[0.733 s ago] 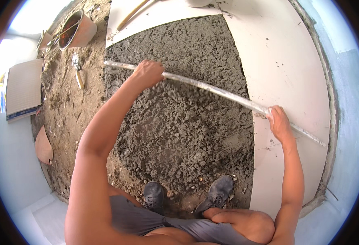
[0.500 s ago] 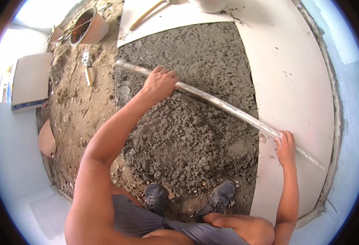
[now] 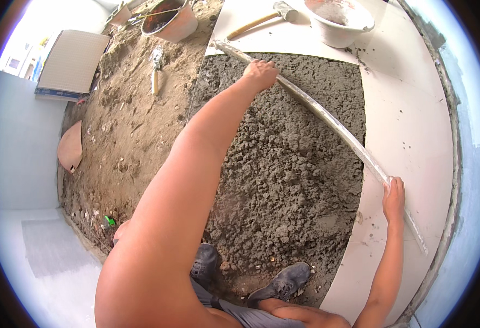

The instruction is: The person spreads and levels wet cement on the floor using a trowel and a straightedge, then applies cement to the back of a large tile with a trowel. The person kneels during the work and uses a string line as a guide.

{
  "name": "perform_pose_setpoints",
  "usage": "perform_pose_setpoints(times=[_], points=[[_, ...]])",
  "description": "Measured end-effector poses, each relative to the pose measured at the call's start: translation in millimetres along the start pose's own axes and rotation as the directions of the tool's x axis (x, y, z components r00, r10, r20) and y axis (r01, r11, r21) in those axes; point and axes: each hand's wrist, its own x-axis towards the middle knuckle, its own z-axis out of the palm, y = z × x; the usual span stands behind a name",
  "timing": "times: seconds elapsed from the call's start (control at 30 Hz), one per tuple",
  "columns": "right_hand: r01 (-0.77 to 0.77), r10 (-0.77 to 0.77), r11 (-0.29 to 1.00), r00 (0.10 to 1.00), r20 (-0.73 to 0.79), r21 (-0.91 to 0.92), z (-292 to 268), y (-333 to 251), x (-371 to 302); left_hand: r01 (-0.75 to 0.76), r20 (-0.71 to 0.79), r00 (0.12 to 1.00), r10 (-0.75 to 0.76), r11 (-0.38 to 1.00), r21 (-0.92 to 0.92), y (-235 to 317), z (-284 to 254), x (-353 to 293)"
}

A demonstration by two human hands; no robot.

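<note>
A long, pale metal screed bar (image 3: 327,117) runs slantwise over a bed of damp grey mortar (image 3: 283,186). My left hand (image 3: 261,74), arm stretched out, is closed round the bar close to its far left end, which reaches the corner of the far tile. Over the white tiles on the right (image 3: 409,120), my right hand (image 3: 394,198) grips the bar nearer to me, and the bar's near end sticks out past it. The mortar is fairly even at the far side and lumpy nearer my shoes (image 3: 286,284).
A hammer (image 3: 253,23) and a white bucket (image 3: 335,30) stand on the far tiles. Left, on sandy ground, are a trowel (image 3: 155,71), another bucket (image 3: 171,24) and a broken tile piece (image 3: 70,147). A box (image 3: 70,60) leans by the left wall; a blue wall bounds the right.
My left hand has pushed its end of the bar away from me, up to the far tile. The right hand has shifted little, so the bar slants more steeply. The view has shifted too.
</note>
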Motion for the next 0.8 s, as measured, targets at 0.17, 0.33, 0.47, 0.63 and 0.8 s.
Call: perform_pose_setpoints(times=[0.17, 0.33, 0.47, 0.63, 0.8], points=[[0.047, -0.049, 0.998, 0.996, 0.069, 0.029, -8, -15, 16, -0.047, -0.022, 0.999, 0.047, 0.999, 0.022, -24, 23, -26], [0.02, -0.026, 0.999, 0.991, 0.128, 0.045, -17, -8, 0, -0.087, 0.095, 0.992, 0.084, 0.996, 0.023, -13, 28, -60], [0.051, -0.054, 0.998, 0.99, 0.131, 0.03, -16, 6, -22, -0.132, 0.112, 0.985, 0.13, 0.991, 0.014, 2, 12, -99], [0.038, -0.038, 0.999, 0.984, 0.176, 0.008, -29, 7, -43, -0.201, 0.037, 0.979, 0.202, 0.979, -0.036, 13, 26, -139], [0.05, -0.046, 0.999, 0.984, 0.175, -0.019, -28, 14, -77, -0.253, -0.031, 0.968, 0.251, 0.963, -0.092, 27, 24, -168]])
